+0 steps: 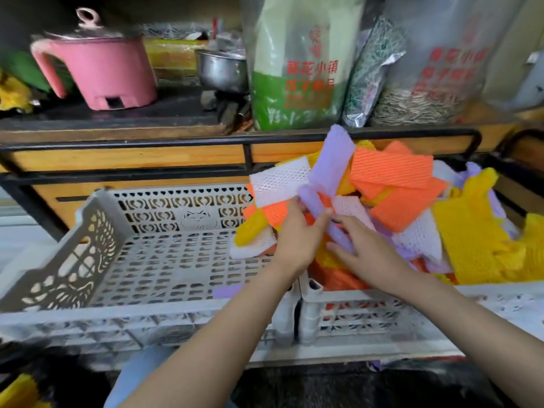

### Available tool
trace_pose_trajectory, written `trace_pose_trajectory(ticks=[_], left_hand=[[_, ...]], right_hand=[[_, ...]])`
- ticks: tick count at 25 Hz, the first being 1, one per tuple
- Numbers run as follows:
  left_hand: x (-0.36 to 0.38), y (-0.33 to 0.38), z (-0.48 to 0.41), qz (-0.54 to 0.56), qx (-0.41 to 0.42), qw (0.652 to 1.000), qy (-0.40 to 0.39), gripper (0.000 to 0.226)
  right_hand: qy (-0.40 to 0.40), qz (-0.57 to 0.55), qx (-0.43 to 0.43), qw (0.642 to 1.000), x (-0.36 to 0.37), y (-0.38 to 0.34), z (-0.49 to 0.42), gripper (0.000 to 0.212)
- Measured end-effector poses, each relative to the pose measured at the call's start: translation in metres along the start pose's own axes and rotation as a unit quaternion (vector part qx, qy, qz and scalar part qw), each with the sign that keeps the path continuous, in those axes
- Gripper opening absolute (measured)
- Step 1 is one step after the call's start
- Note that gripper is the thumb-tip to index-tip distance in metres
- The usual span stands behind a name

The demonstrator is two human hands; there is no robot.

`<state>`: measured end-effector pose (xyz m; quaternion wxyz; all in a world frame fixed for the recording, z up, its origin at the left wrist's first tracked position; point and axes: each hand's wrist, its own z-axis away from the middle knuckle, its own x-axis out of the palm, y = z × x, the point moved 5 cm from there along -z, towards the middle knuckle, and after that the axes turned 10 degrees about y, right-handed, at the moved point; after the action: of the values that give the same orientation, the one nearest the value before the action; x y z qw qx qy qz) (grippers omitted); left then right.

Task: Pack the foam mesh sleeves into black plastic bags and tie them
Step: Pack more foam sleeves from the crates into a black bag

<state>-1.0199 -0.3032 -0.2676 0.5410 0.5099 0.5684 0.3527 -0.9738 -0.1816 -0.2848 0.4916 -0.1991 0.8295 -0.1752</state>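
Foam mesh sleeves (pixel 391 184) in orange, yellow, white and lilac are seen heaped in the right-hand crate (pixel 347 307), spilling over into the nearly empty grey crate (pixel 141 260) at left. A lilac sleeve (pixel 329 172) is pinched in the left hand (pixel 297 240), its grip closed on the lower end, while the right hand (pixel 368 248) is laid half-open against it, nothing clearly clasped. No black bag is identifiable. The step would be best served if sleeves were stacked flat and aligned before bagging.
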Motion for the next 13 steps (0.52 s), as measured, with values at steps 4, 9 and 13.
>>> trace_pose_trajectory(ticks=[4, 9, 13], left_hand=[[-0.013, 0.003, -0.005, -0.033, 0.068, 0.995, 0.067, 0.026], [-0.065, 0.012, -0.013, 0.014, 0.072, 0.984, 0.162, 0.004], [-0.119, 0.014, -0.014, 0.004, 0.102, 0.971, 0.218, 0.006]], right_hand=[[-0.092, -0.066, -0.034, 0.993, 0.006, -0.022, 0.01, 0.061], [0.022, -0.092, -0.05, 0.994, -0.007, -0.037, -0.006, 0.035], [0.065, -0.056, -0.099, 0.991, 0.0, -0.066, -0.035, 0.038]])
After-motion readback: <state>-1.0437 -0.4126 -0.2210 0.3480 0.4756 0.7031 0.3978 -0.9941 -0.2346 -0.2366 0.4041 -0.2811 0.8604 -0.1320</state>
